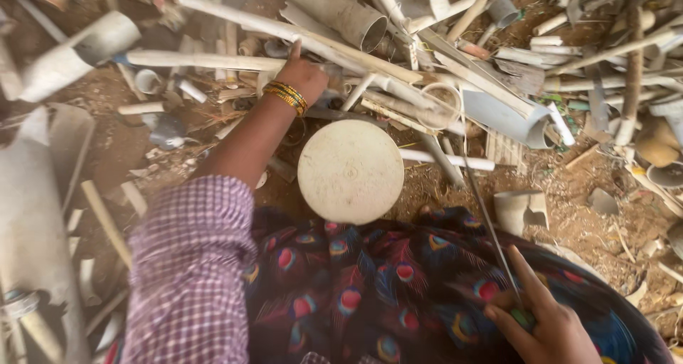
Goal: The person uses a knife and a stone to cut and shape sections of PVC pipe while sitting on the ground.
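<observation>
Head view: we look down at our lap and a heap of broken plastic pipes on dirt; every place below is told from the round disc [350,170].
Disc: pale, flat, circular, lying just beyond our knees, at the near edge of the heap.
Left hand [302,76]: up and left of the disc, arm stretched out, bangles [287,96] on the wrist. Fingers are curled down onto a long pipe [284,33]; we cannot tell whether they close round it or only press on it.
Long pipe: pale, thin, above the disc. Its long axis runs from upper left down to the right, crossing the left hand's fingertips and going on over the heap.
Right hand [544,321]: well below and right of the disc, resting on our skirt [398,293], fingers closed on the handle of a thin rod [491,225].
Rod: dark, slim, rising from the right hand up and left toward the heap, passing to the right of the disc.
Key relation: the long pipe lies right under the left hand and slants away to the right; the left hand is far nearer to it than the right, which is occupied.
Around: a wide grey tube [341,12] above the disc, a ring [441,106] to its upper right, a short cut pipe [516,209] to its right.
</observation>
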